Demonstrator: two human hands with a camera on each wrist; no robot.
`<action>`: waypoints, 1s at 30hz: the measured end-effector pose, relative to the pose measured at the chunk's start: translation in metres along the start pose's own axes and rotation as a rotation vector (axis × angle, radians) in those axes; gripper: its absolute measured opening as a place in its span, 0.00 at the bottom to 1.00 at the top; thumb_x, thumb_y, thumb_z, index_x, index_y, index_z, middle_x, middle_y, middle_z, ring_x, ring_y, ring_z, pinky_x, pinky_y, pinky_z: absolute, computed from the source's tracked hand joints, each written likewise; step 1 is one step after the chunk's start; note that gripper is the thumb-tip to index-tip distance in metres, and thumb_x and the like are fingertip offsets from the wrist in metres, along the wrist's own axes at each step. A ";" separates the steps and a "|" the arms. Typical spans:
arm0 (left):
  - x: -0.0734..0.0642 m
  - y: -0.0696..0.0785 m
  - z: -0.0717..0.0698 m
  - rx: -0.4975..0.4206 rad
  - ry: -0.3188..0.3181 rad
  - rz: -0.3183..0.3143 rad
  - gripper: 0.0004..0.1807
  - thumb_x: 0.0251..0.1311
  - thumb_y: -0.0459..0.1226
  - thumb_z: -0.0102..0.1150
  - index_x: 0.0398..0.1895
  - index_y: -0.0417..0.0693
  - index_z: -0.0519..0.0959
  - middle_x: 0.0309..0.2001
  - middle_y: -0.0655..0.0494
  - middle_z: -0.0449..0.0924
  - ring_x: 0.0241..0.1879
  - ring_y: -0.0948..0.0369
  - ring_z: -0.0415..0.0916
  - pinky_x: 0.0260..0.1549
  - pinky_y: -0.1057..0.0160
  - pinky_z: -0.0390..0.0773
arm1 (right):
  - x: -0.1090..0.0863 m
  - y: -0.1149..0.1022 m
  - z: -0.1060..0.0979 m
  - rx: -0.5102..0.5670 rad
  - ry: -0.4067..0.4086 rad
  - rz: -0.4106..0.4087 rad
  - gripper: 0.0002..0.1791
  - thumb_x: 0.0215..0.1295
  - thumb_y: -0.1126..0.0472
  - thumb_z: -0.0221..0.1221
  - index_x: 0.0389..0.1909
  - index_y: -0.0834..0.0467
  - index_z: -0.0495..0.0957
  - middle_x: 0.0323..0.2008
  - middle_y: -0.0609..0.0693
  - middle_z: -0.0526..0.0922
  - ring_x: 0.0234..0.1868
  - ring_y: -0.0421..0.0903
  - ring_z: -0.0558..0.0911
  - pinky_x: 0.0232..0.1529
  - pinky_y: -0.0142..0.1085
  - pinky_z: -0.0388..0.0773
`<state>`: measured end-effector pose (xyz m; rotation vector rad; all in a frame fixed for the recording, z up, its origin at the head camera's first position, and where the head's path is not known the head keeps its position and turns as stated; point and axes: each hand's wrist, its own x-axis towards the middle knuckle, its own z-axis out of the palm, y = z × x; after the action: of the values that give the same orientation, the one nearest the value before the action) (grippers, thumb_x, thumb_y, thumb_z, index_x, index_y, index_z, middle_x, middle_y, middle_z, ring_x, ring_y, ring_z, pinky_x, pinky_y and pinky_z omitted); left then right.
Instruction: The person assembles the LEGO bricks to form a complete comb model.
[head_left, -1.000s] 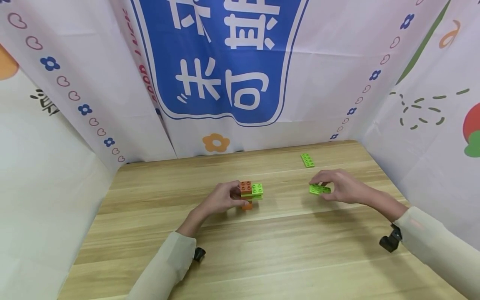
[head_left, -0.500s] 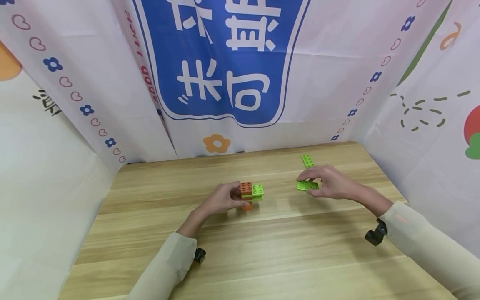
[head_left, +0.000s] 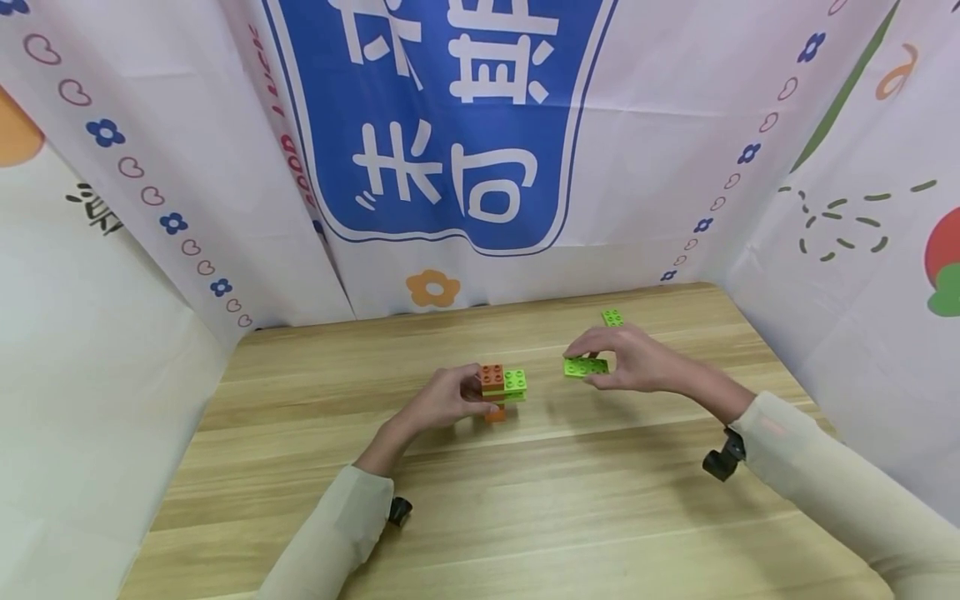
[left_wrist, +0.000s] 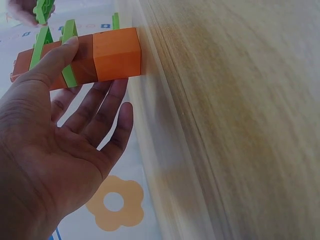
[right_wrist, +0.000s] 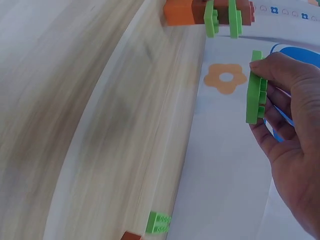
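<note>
My left hand [head_left: 444, 398] holds an upright stack of toy building bricks [head_left: 492, 377] on the table, thumb on one side and fingers on the other. In the left wrist view, an orange brick [left_wrist: 117, 54] forms its foot, with red-brown bricks above and two thin green plates between them. Those plates jut out to the right in the head view. A thin green brick plate [head_left: 585, 367], studs up, is pinched by my right hand [head_left: 632, 360]. It hangs above the table, right of the stack and apart from it.
Another green brick plate [head_left: 612, 317] lies at the back right of the wooden table [head_left: 525, 508]. Close to it, a red-brown brick [right_wrist: 131, 235] is cut off by the right wrist view's lower edge. Printed cloth [head_left: 645, 183] walls the back and sides.
My right hand has carried the green plate leftward toward the stack. The left hand and stack have stayed in place. The other green plate is now partly covered by the right hand.
</note>
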<state>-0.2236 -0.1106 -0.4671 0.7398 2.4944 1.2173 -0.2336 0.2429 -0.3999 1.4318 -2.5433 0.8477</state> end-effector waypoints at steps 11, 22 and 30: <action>0.000 0.000 0.001 -0.004 0.003 -0.001 0.16 0.62 0.38 0.77 0.50 0.48 0.83 0.44 0.56 0.88 0.42 0.62 0.84 0.44 0.62 0.84 | 0.022 -0.008 0.008 0.019 0.000 -0.038 0.21 0.57 0.67 0.76 0.53 0.61 0.87 0.51 0.54 0.90 0.46 0.47 0.90 0.44 0.47 0.88; 0.000 0.001 0.001 -0.005 0.006 0.001 0.15 0.62 0.37 0.77 0.49 0.48 0.83 0.44 0.55 0.88 0.41 0.63 0.84 0.44 0.61 0.85 | 0.042 -0.017 0.017 0.049 -0.005 -0.078 0.22 0.57 0.68 0.77 0.54 0.61 0.87 0.52 0.54 0.90 0.49 0.50 0.90 0.48 0.42 0.88; 0.000 0.003 0.000 -0.024 0.000 -0.002 0.15 0.61 0.38 0.78 0.48 0.49 0.83 0.43 0.56 0.89 0.41 0.62 0.85 0.44 0.61 0.85 | 0.054 -0.022 0.022 0.037 -0.010 -0.083 0.22 0.59 0.64 0.77 0.55 0.59 0.87 0.53 0.53 0.90 0.51 0.49 0.89 0.52 0.40 0.87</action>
<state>-0.2227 -0.1087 -0.4643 0.7318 2.4755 1.2440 -0.2419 0.1821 -0.3902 1.5441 -2.4690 0.8809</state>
